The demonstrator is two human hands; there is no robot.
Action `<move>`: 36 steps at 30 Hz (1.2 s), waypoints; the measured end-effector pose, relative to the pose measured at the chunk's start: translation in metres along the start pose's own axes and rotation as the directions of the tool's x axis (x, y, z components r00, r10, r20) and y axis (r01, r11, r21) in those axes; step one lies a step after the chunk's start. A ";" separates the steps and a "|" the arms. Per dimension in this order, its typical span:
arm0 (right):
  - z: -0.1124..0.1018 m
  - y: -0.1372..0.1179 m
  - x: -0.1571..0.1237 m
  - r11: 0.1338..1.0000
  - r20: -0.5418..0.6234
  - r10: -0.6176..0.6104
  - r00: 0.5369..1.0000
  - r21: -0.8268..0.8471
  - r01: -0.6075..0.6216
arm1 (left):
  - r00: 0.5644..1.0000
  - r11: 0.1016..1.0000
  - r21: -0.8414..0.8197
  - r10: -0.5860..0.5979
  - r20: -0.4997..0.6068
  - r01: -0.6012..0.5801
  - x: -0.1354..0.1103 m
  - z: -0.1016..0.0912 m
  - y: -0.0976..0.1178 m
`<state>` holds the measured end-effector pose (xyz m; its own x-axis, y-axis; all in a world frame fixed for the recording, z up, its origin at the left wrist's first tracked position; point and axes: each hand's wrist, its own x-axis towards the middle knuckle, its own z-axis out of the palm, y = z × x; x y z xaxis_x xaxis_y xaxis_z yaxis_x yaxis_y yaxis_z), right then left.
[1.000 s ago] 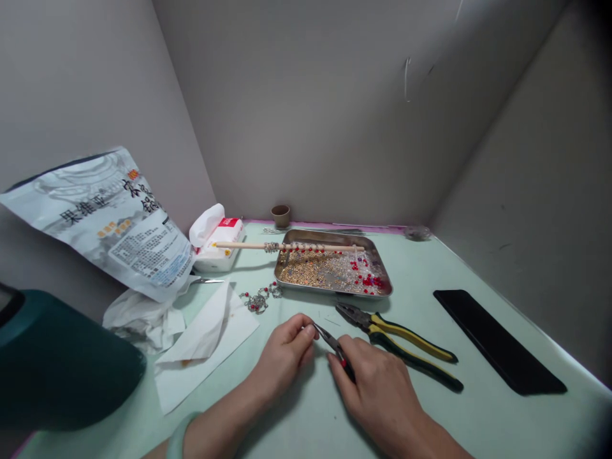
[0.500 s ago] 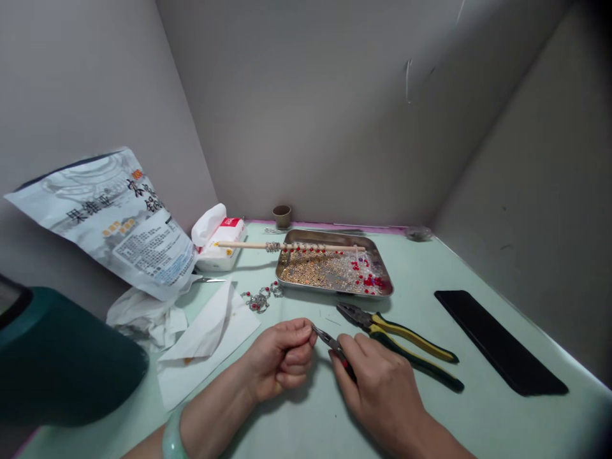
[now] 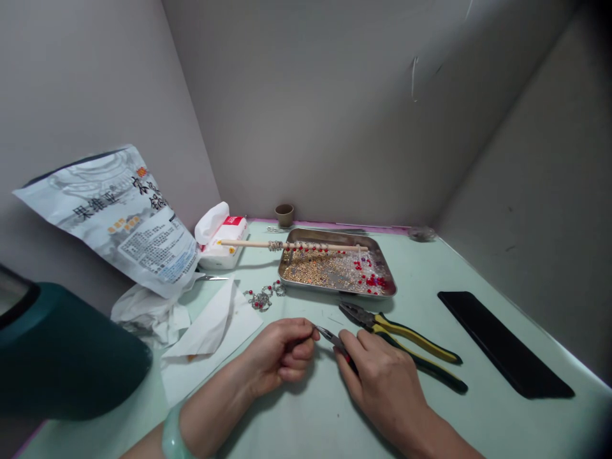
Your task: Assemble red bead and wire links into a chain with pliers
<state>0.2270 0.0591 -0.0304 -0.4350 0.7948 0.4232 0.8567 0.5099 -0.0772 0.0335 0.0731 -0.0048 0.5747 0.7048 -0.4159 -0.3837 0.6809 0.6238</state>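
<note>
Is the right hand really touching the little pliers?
Touching. The head view shows the right hand wrapped around the handles of the little pliers, with their metal nose poking out in front.

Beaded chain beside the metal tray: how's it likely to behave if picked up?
Probably floppy: the beaded chain lies in bent, bunched loops, so expect it to drape. Likely light, given its thin-looking links and small red beads. May snag on itself, since the loops appear to overlap.
</note>
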 end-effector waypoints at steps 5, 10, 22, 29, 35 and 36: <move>0.001 -0.002 -0.003 0.998 -0.045 -0.001 0.999 -0.061 -0.002 | 0.998 0.999 0.051 0.015 -0.060 -0.012 0.000 -0.002 0.000; 0.006 -0.002 -0.005 0.995 -0.100 -0.019 0.995 -0.101 0.009 | 0.995 0.994 -0.019 -0.104 -0.001 0.104 0.004 -0.009 0.000; -0.005 -0.001 0.005 0.888 0.244 0.034 0.969 0.437 -0.141 | 0.984 0.952 0.303 0.102 -0.148 -0.054 0.001 -0.007 0.002; -0.008 0.004 0.010 0.871 0.320 0.060 0.945 0.446 -0.206 | 0.961 0.889 0.455 0.163 -0.222 -0.046 0.001 -0.003 0.004; -0.006 0.007 0.009 0.900 0.303 0.008 0.953 0.413 -0.138 | 0.935 0.777 0.629 0.235 -0.265 -0.017 -0.001 0.005 0.007; -0.006 0.007 0.009 0.907 0.306 0.003 0.952 0.400 -0.131 | 0.934 0.765 0.644 0.245 -0.260 -0.022 -0.001 0.005 0.007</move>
<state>0.2311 0.0679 -0.0220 -0.4962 0.8589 0.1267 0.7234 0.4897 -0.4867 0.0340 0.0763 0.0034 0.2550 0.8769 -0.4075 0.1595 0.3775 0.9122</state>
